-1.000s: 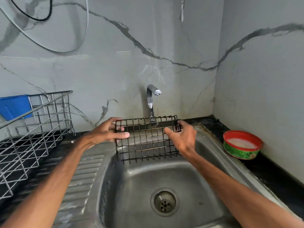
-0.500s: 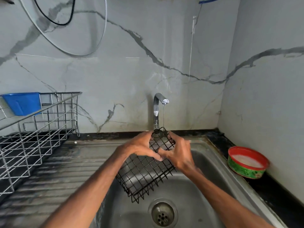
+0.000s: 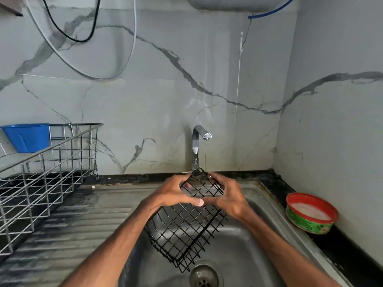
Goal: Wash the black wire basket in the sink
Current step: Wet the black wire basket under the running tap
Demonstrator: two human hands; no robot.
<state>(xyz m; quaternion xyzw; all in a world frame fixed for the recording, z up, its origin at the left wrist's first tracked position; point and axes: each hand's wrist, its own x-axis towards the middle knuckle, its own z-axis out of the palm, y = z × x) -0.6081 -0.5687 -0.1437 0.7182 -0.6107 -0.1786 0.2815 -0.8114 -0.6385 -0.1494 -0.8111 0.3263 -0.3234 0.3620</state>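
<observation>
The black wire basket [image 3: 184,230] hangs tilted on one corner over the steel sink [image 3: 244,255], its top corner just under the tap [image 3: 199,141]. A thin stream of water falls from the spout onto that top corner. My left hand [image 3: 176,193] grips the basket's upper left edge, thumb across the front wires. My right hand [image 3: 228,195] grips the upper right edge. The basket's lowest corner hangs just above the drain [image 3: 204,276].
A chrome dish rack [image 3: 41,172] with a blue plastic tub [image 3: 27,136] stands on the left, beside the ribbed draining board [image 3: 72,224]. A red-rimmed green bowl [image 3: 310,214] of white soap sits on the dark counter at the right. Marble walls close the corner.
The basket went from level in front of the tap to turned on one corner under the stream. Both hands shifted to its top edges. Since half a second ago little has moved.
</observation>
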